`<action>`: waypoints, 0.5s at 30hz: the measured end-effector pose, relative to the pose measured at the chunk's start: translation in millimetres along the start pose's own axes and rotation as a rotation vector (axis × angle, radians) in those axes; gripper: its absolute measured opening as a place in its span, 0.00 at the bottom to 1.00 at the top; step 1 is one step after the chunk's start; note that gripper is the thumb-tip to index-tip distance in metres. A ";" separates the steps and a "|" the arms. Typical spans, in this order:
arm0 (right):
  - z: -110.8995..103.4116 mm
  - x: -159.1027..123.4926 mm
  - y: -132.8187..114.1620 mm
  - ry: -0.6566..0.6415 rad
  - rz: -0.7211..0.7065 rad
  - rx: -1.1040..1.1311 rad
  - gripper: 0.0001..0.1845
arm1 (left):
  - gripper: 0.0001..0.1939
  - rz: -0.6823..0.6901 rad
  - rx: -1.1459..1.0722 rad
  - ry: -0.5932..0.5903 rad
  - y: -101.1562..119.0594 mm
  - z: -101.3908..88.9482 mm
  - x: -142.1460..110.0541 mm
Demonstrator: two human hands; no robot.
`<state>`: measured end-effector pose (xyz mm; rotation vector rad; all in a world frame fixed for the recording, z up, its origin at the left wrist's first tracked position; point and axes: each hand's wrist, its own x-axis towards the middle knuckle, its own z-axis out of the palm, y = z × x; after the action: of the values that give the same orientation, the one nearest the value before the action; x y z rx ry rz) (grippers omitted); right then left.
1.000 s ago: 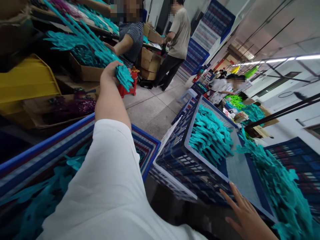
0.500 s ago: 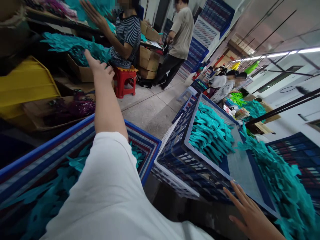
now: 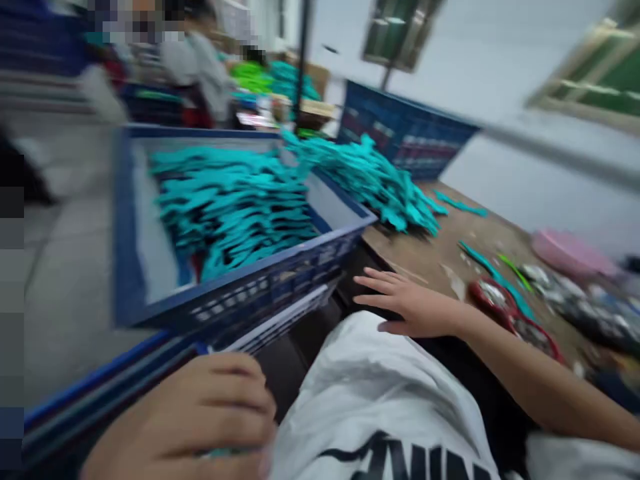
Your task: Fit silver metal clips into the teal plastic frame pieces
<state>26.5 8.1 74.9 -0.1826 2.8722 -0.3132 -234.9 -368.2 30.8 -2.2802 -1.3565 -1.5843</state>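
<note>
Two hands in frame. Left hand [image 3: 190, 417] curled narrow around a blurred teal sliver [image 3: 220, 453], just below the rim of a blue crate [image 3: 120, 220]. Crate held many stacked teal pieces [image 3: 230, 213]; a looser teal heap [image 3: 370, 180] lay beyond it on a wooden bench [image 3: 480, 267]. Right hand [image 3: 415, 303] spread wide, empty, beside the crate's corner.

The blurred left hand [image 3: 180, 420], cut off below, hides anything in its palm.

White short-sleeved shirt [image 3: 380, 400] with black lettering [image 3: 405, 463], the left hand [image 3: 185, 420] and right hand [image 3: 415, 307] ungloved.
</note>
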 end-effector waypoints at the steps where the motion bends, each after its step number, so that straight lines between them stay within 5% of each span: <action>1: 3.2 -8.3 3.9 0.037 -0.013 0.068 0.39 | 0.15 0.046 -0.080 -0.108 -20.8 22.5 21.3; 6: 45.3 -76.2 48.6 0.314 0.031 0.246 0.33 | 0.13 -0.087 -0.247 -0.362 -116.0 160.2 111.6; 11: 113.2 -152.1 88.7 0.783 0.351 0.349 0.20 | 0.16 -0.190 -0.285 -0.500 -179.9 264.3 161.8; 13: 139.3 -175.6 97.2 1.030 0.553 0.254 0.15 | 0.18 -0.189 -0.243 -0.540 -205.1 296.6 180.2; 15: 163.7 -198.1 102.4 1.245 0.939 0.048 0.12 | 0.18 -0.174 -0.219 -0.559 -232.3 327.2 200.3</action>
<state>248.9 105.0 -58.0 1.9191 3.4974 -0.3552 -133.5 58.4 -63.8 -2.9686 -1.5894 -1.2274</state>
